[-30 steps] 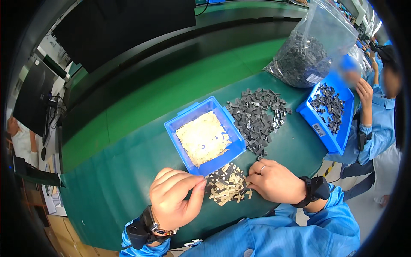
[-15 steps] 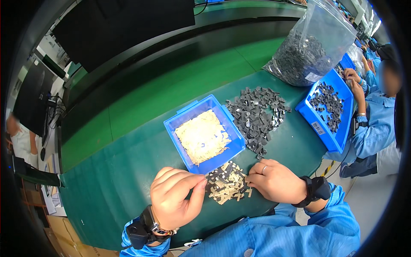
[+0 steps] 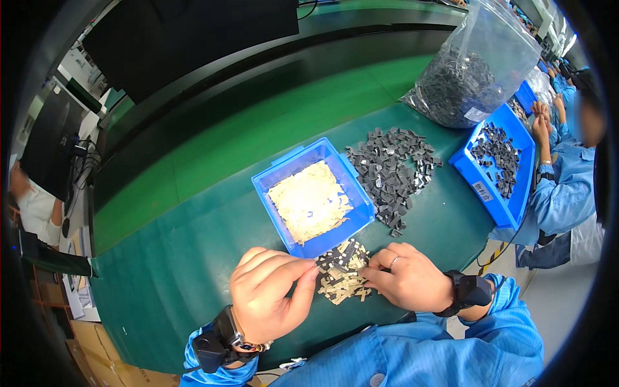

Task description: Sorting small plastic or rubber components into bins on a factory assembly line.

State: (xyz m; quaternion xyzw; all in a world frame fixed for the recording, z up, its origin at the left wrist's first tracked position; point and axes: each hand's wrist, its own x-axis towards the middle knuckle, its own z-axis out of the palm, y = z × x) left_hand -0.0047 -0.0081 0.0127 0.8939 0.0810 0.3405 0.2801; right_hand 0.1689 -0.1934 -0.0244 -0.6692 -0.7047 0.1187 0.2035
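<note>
My left hand (image 3: 271, 293) is closed in a pinch beside the left edge of a small pile of cream and black strips (image 3: 345, 277). Whatever lies between its thumb and forefinger is too small to make out. At the pile's right edge is my right hand (image 3: 412, 277), a ring on one finger, its fingertips drawn together and partly hidden against the strips. Just beyond the pile stands a blue bin (image 3: 361, 216) holding thin cream-coloured pieces (image 3: 309, 203). A heap of small dark grey parts (image 3: 390, 174) lies on the green mat to the bin's right.
On the right, a blue tray (image 3: 480, 197) holds more dark parts, below a clear plastic bag (image 3: 461, 84) filled with similar ones. A co-worker in a blue sleeve (image 3: 567, 193) is beyond the tray. A black panel (image 3: 187, 45) overhangs the far left.
My right hand has moved left from the heap's near end onto the strip pile. The left hand keeps its pinch with little movement. The whole view has shifted slightly.
</note>
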